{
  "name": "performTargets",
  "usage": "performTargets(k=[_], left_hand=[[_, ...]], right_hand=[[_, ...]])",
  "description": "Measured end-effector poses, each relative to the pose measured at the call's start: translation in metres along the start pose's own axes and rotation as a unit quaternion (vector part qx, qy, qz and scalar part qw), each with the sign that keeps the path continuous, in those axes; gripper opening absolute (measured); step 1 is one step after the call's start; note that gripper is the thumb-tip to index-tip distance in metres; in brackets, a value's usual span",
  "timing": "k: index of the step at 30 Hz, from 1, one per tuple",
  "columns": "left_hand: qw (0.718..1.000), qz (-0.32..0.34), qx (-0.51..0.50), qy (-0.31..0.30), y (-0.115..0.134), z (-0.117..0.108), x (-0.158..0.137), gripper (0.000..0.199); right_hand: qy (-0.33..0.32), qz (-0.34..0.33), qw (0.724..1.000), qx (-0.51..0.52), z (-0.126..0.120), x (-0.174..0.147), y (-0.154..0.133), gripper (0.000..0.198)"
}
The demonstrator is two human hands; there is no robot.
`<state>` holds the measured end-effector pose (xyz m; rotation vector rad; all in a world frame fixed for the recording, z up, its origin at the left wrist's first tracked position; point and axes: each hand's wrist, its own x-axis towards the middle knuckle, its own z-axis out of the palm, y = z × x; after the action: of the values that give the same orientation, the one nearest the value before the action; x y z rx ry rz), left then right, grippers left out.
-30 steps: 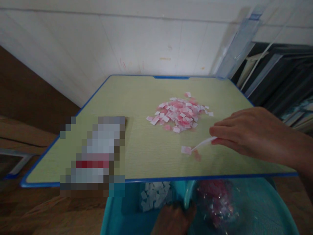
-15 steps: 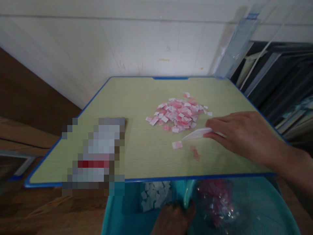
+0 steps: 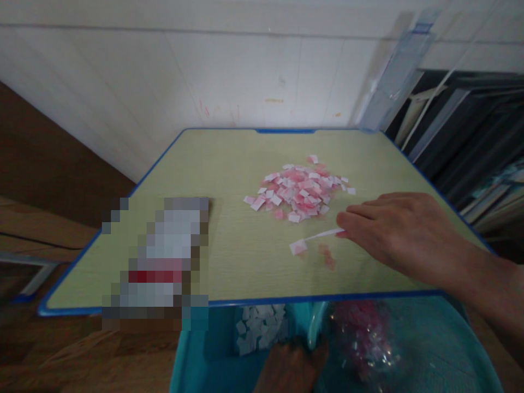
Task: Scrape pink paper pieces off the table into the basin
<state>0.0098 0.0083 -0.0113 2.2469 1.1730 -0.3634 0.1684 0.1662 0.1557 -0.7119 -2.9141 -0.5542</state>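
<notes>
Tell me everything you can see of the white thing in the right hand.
The white thing is slim and narrows towards its tip; its material is hard to tell. Pinched in the right hand, which hides its other end, it slants slightly down over the board. Its tip is at a small pink-and-white piece; whether they touch is unclear.

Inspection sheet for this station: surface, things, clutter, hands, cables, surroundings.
Surface: blue-edged table, reddish patch near front.
Things: pile of pink and white squares; lone square by tip of strip.
Clutter: pixelated item at left; below, basin with white pieces, clear bag.
Hands: right hand pinches strip; left hand at basin, grip unclear.
Cables: dark line left, white line right, possibly cords.
Surroundings: white wall, clear container, wood floor.
</notes>
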Motion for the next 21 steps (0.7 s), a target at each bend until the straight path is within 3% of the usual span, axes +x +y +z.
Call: performTargets(k=[5, 10, 17, 21], left_hand=[[1.0, 0.005, -0.001, 0.011, -0.001, 0.0, 0.0, 0.064], [1.0, -0.004, 0.012, 0.003, 0.001, 0.0, -0.001, 0.067], [1.0, 0.001, -0.01, 0.002, 0.0, -0.002, -0.001, 0.065], [1.0, 0.004, -0.009, 0.011, 0.0, -0.001, -0.001, 0.064]], right_hand=[[-0.023, -0.032, 0.999, 0.038, -0.004, -0.005, -0.001, 0.014], [0.012, 0.026, 0.999, -0.038, -0.005, -0.007, 0.0, 0.013], [0.026, 0.028, 0.999, -0.008, -0.007, -0.011, -0.001, 0.006], [-0.022, -0.002, 1.0, 0.022, -0.005, -0.012, 0.002, 0.007]])
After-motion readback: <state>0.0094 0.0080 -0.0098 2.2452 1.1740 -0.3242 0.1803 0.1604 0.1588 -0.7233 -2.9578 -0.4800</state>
